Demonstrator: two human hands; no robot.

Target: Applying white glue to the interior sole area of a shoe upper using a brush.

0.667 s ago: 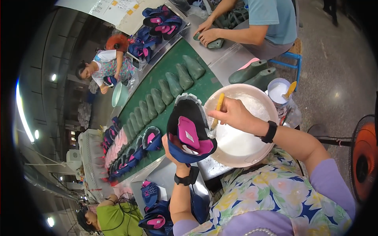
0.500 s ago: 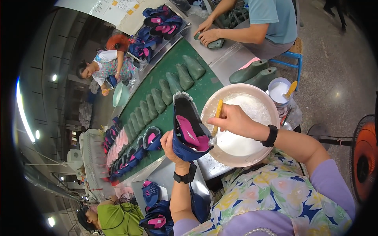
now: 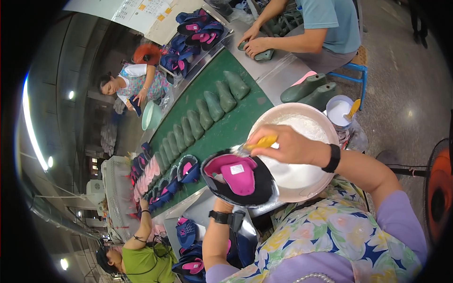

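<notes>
My left hand [image 3: 222, 205] holds a shoe upper [image 3: 268, 194] from below; its fingers are hidden behind it. The upper is tilted, with its black inside and magenta lining facing up and a white label on the lining. In my right hand [image 3: 290, 146] is a brush [image 3: 265, 141] with a yellow handle. Its bristles meet the upper's far edge, partly blurred. Under my right hand stands a pale pink basin [image 3: 330, 177] of white liquid, partly behind the upper.
A green conveyor belt [image 3: 207, 141] carries a row of green shoe lasts [image 3: 213, 106] and blue shoe uppers [image 3: 188, 169]. Right of the basin is a white tub [image 3: 339, 111] with a yellow-handled brush. Co-workers sit across and at left; a fan [image 3: 436, 193] stands right.
My left hand has turned the upper so its opening faces up. My right hand has brought the brush to the upper's far edge. The co-worker in green now reaches toward the belt.
</notes>
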